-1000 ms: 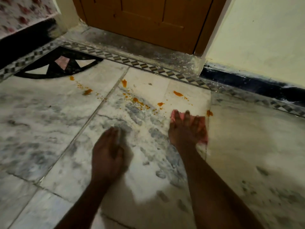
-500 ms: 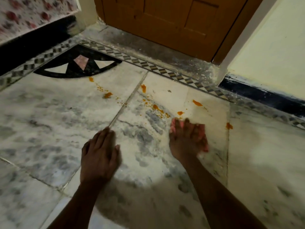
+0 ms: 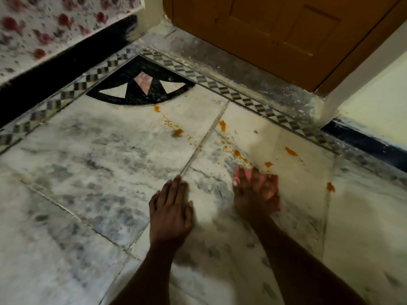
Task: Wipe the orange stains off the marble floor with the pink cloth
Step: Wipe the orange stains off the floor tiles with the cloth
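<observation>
Orange stains are scattered over the white and grey marble floor (image 3: 92,155): a blob (image 3: 178,132) left of the tile joint, one (image 3: 222,125) just right of it, a trail (image 3: 239,154), a streak (image 3: 291,151) and a spot (image 3: 330,187) at the right joint. My right hand (image 3: 253,192) presses flat on the pink cloth (image 3: 272,183), which peeks out around the fingers, just below the trail. Flat on the floor to its left lies my left hand (image 3: 170,210), fingers together, holding nothing.
A brown wooden door (image 3: 275,29) stands behind a grey threshold (image 3: 220,58). A checkered border strip (image 3: 242,97) and a black fan-shaped inlay (image 3: 141,89) edge the floor. A floral cloth (image 3: 44,25) hangs at the left, a pale wall (image 3: 374,95) at the right.
My right hand and the cloth have slid slightly left toward the orange trail. The left hand has settled flat on the floor. The view has shifted down and right.
</observation>
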